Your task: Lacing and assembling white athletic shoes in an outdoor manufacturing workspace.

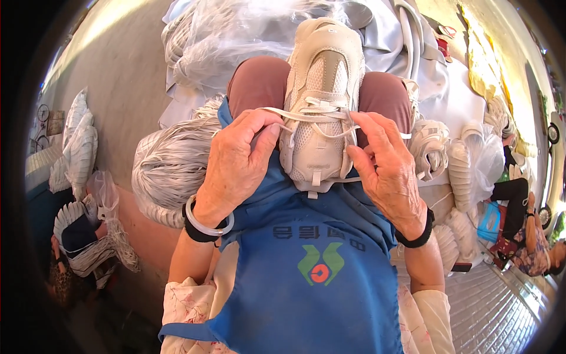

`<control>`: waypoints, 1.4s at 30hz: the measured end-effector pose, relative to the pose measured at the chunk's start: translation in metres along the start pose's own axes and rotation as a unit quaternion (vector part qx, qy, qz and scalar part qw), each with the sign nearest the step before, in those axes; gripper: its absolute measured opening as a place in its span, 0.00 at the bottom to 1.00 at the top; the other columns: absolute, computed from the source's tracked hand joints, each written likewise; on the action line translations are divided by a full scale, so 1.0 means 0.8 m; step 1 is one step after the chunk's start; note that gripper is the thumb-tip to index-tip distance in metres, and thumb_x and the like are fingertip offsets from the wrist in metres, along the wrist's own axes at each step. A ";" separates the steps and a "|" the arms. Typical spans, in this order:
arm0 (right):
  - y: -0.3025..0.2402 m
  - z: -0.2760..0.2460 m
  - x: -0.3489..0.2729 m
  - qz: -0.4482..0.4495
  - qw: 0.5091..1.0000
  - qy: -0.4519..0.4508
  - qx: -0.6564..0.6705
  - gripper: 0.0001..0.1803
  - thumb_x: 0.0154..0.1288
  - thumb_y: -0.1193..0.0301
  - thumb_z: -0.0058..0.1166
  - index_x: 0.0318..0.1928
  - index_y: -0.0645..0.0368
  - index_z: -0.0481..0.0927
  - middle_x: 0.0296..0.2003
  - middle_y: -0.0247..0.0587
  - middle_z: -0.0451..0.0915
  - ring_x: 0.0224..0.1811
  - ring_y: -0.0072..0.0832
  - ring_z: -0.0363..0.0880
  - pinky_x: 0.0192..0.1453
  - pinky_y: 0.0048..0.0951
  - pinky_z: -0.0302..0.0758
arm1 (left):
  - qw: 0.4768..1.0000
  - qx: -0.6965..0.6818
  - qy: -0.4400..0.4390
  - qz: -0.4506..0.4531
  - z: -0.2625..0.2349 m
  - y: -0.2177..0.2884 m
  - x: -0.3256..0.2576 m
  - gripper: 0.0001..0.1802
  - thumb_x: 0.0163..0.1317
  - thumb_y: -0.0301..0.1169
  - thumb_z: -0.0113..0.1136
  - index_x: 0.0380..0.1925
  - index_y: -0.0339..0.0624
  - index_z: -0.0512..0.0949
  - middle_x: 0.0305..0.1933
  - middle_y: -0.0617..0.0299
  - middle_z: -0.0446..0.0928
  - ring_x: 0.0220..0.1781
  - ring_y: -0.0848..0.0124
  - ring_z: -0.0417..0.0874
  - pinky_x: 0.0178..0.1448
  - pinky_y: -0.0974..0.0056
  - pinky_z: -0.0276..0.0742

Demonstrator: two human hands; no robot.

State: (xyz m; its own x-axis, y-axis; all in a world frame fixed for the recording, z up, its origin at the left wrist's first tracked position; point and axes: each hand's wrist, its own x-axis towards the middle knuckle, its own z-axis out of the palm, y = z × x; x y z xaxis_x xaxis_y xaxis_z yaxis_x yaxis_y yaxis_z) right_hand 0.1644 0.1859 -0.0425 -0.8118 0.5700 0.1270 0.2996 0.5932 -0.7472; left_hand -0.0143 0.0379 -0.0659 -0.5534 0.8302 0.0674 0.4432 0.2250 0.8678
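A cream mesh sneaker upper [300,47] rests between my knees, its rounded toe end pointing away from me. A pale shoelace [321,109] crosses over its front in loose loops. At the upper's left side, my left hand [233,165] pinches one stretch of the lace between thumb and fingers. My right hand [389,171], by the opposite edge, has thumb and forefinger closed around another lace part. The tongue [315,156] with its small pull loop lies toward my lap. A blue apron [318,312] covers my lap.
Bundles of pale laces [177,159] lie at my left. More shoe uppers [429,147] and plastic-wrapped stacks [471,159] sit at my right. Clear plastic bags [236,41] cover a heap ahead. Another person [530,253] sits far right, near a light-blue box [489,221].
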 end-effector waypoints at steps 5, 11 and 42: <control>0.009 -0.010 0.002 -0.003 1.000 -0.013 -0.017 0.07 0.63 0.77 0.59 0.42 0.60 0.81 0.29 0.41 0.75 0.26 0.38 0.76 0.31 0.33 0.73 | 0.996 -0.061 -0.031 -0.052 -0.002 0.003 0.006 0.05 0.66 0.26 0.57 0.39 0.35 0.77 0.39 0.57 0.78 0.33 0.67 0.77 0.39 0.67 0.74; 0.018 -0.042 0.020 0.012 0.999 -0.023 -0.047 0.02 0.62 0.77 0.60 0.35 0.62 0.82 0.25 0.42 0.75 0.26 0.34 0.75 0.30 0.31 0.70 | 0.995 -0.052 -0.072 -0.050 -0.006 -0.007 0.015 0.09 0.71 0.30 0.52 0.38 0.35 0.76 0.44 0.65 0.74 0.29 0.81 0.73 0.24 0.75 0.74; 0.041 -0.039 -0.044 0.009 0.988 -0.010 -0.152 0.09 0.59 0.79 0.60 0.40 0.58 0.80 0.39 0.41 0.73 0.28 0.42 0.78 0.30 0.37 0.74 | 0.997 -0.057 -0.022 -0.039 0.011 0.000 0.022 0.07 0.67 0.30 0.61 0.34 0.36 0.79 0.29 0.68 0.75 0.26 0.83 0.72 0.25 0.75 0.71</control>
State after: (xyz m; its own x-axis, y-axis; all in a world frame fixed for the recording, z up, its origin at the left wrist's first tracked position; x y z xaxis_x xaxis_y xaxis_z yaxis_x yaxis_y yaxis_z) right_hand 0.2181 0.2031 -0.0511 -0.8140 0.5721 0.1007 0.4479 0.7285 -0.5183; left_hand -0.0180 0.0570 -0.0690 -0.5511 0.8341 -0.0215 0.3158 0.2324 0.9199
